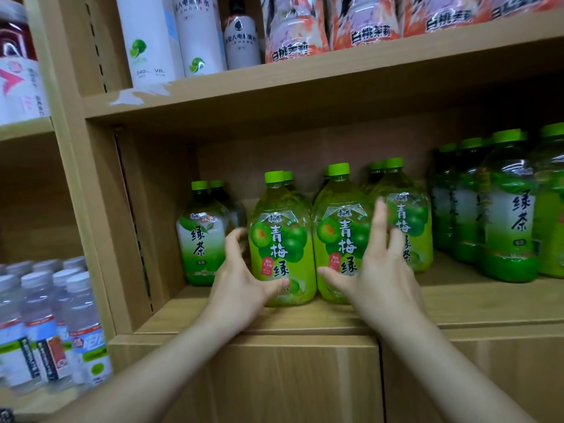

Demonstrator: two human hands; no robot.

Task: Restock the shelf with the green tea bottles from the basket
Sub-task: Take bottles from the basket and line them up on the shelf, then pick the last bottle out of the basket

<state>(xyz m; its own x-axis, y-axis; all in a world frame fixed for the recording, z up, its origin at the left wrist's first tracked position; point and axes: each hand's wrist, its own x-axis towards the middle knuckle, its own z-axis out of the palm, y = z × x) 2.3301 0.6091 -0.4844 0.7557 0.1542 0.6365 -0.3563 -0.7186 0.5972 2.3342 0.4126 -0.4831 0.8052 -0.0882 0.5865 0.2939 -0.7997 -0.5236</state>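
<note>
Three wide green plum tea bottles with green caps stand in a row at the front of the wooden shelf (305, 319). My left hand (241, 279) cups the left one (282, 239), thumb across its lower front and fingers behind its left side. My right hand (378, 267) rests on the middle bottle (343, 236), thumb low on its front, fingers spread upward in the gap to the right bottle (410, 215). Slimmer green tea bottles stand at the far left (203, 236) and in a group at the right (509, 215). No basket is in view.
The board above (305, 83) carries white lime bottles (146, 41) and pink peach packs (293, 29). Clear water bottles (58, 325) fill the left bay behind an upright panel (100, 239). Closed cabinet doors (274, 377) lie below the shelf.
</note>
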